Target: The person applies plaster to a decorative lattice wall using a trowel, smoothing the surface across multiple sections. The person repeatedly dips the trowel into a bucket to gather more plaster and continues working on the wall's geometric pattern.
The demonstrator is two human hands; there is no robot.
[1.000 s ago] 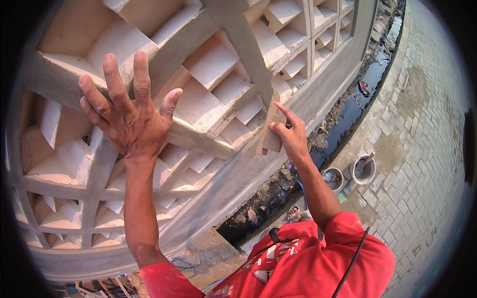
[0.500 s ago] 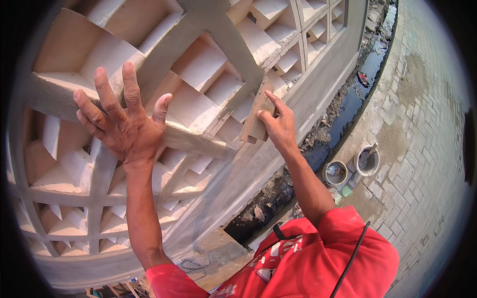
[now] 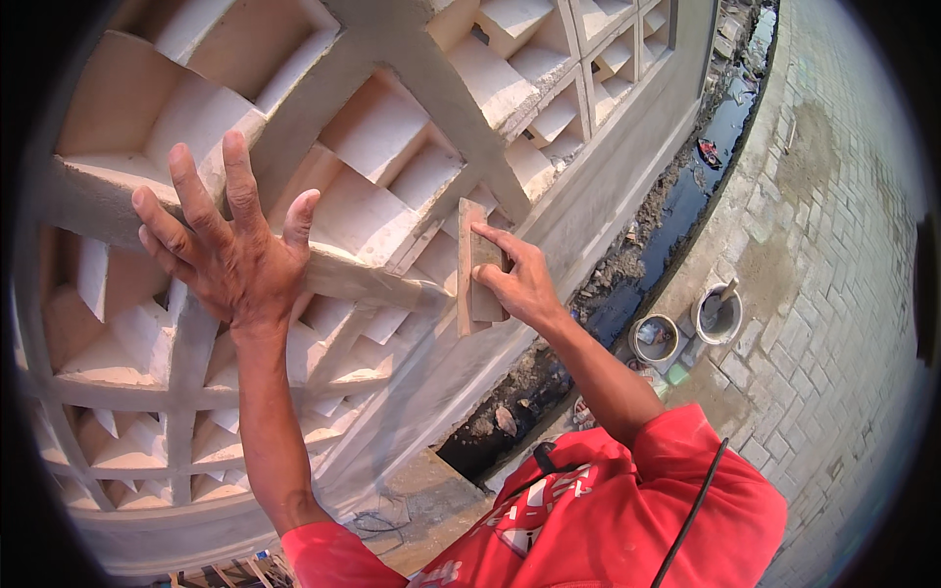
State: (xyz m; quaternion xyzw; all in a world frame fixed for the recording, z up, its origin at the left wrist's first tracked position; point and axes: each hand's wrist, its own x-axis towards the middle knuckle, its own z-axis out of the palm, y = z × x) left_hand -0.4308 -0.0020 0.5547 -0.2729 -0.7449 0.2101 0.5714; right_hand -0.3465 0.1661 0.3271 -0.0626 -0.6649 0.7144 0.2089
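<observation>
A pale lattice wall of ventilation blocks (image 3: 377, 211) fills the left and middle, with smooth grey mortar bands (image 3: 314, 73) between its deep openings. My left hand (image 3: 240, 260) is raised against the blockwork, fingers spread, with nothing held in it. In my right hand (image 3: 520, 279) is a small wooden plastering float (image 3: 465, 279), gripped from behind, thumb and index finger along its back. The float stands nearly upright by a joint at the lower edge of the lattice; its working face is hidden, so I cannot tell how fully it touches.
A drain with dark water (image 3: 676, 230) runs beside the wall's foot, edged with rubble. Beyond it, on the grey brick paving (image 3: 833, 294), stand a bucket of mortar (image 3: 718, 314) and another bucket (image 3: 655, 339). A thin black cable (image 3: 691, 514) crosses my red shirt.
My right hand has carried the float down and to the left along the wall, turning it more upright. My left hand stays spread at the same spot on the blockwork.
</observation>
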